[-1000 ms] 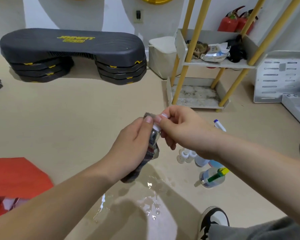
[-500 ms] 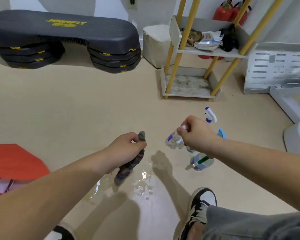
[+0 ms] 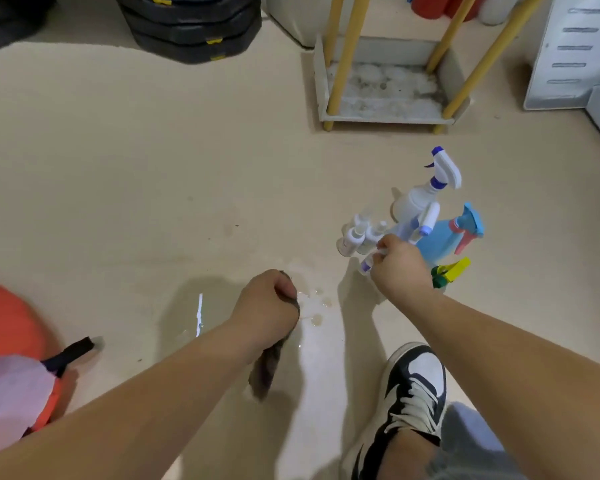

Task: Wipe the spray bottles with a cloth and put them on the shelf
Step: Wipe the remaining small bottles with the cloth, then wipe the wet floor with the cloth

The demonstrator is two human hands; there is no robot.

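Head camera shows your left hand [image 3: 269, 306] with fingers curled tight round the dark cloth [image 3: 265, 372], which hangs from your fist over a wet patch of floor [image 3: 187, 306]. Your right hand [image 3: 400, 270] pinches a small spray bottle [image 3: 367, 264] between thumb and fingertips, low beside the other spray bottles [image 3: 426, 199] grouped on the floor, well apart from the yellow-legged shelf [image 3: 385, 114] behind them

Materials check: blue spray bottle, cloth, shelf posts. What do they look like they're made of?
The blue spray bottle looks like plastic: smooth, evenly coloured body with a moulded trigger head. The cloth gripped by the left hand is soft fabric, dark and matte; it hangs limp in folds. The shelf posts are round with an even yellow coat; painted metal or wood, cannot tell.
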